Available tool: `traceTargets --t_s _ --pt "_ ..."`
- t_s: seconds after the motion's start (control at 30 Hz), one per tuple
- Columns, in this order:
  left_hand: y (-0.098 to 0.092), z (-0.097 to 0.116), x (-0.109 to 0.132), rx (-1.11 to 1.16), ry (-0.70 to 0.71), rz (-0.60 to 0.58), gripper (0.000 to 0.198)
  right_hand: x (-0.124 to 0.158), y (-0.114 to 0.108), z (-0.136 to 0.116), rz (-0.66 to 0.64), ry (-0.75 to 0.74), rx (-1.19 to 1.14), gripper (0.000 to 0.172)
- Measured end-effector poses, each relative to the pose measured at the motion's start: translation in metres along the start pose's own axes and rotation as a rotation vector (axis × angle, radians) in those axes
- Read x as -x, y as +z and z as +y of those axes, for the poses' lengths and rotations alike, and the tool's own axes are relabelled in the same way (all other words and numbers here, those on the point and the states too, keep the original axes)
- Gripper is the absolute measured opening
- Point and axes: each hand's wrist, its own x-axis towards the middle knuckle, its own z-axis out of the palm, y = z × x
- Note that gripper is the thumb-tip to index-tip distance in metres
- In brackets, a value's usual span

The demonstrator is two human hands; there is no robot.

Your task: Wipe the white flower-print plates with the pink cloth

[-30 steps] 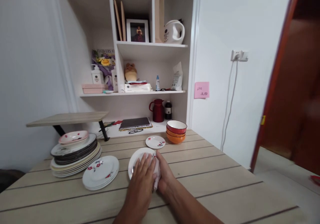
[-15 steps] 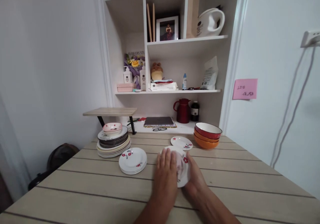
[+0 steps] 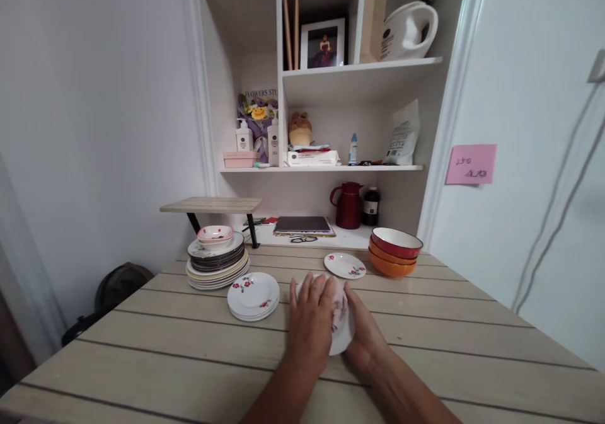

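Over the pale wood-look table with dark seams (image 3: 179,348), in the head view, two bare hands work at a round white plate (image 3: 346,339) tilted between them. The left hand (image 3: 309,317) lies over its face, fingers nearly straight and slightly parted, on a folded pale pink cloth (image 3: 338,314); whether the fingertips grip the cloth is hidden. The right hand (image 3: 366,339) is curled under and around the plate's right edge, holding it.

Half a second ago a red flower showed on that plate beside the right hand; now only plain white is visible there. A second ago the plate jutted out left of the left hand, whereas now most of what shows is on its right. The piles around it have stayed put.

Left of the held plate sits a short stack of white plates with red flowers (image 3: 254,295); farther left and behind it rises a taller stack of white and dark-edged plates (image 3: 218,266), topped by a pink-rimmed, red-dotted bowl (image 3: 216,235). Just beyond the held plate lies a small white flowered plate (image 3: 344,264), and behind it to the right stand nested red and orange bowls (image 3: 394,252).
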Motion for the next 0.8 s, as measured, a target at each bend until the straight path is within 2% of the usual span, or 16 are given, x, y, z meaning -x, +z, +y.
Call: traceTargets --t_s 0.2,0.33,0.43,0.57,0.67,0.8 --pt "-0.003 0.003 0.000 -0.049 -0.043 0.004 0.049 0.004 0.009 -0.008 0.019 -0.056 -0.069 0.042" --pt "-0.002 0.006 0.001 -0.058 0.043 0.043 0.048 0.003 0.006 -0.018 -0.003 -0.126 -0.096 0.046" --pt "-0.003 0.006 0.001 -0.059 0.049 0.139 0.048 0.003 0.006 -0.017 -0.045 -0.111 -0.095 0.049" --pt "-0.010 0.003 -0.002 -0.065 -0.010 0.292 0.030 0.007 0.011 -0.010 -0.072 -0.025 -0.102 0.050" --pt "-0.015 -0.001 -0.005 -0.055 0.019 0.263 0.023 0.009 0.016 -0.007 -0.086 0.010 -0.101 0.050" --pt "-0.012 -0.005 -0.006 0.001 0.066 0.192 0.029 0.006 0.015 -0.007 -0.063 -0.017 -0.115 0.049"
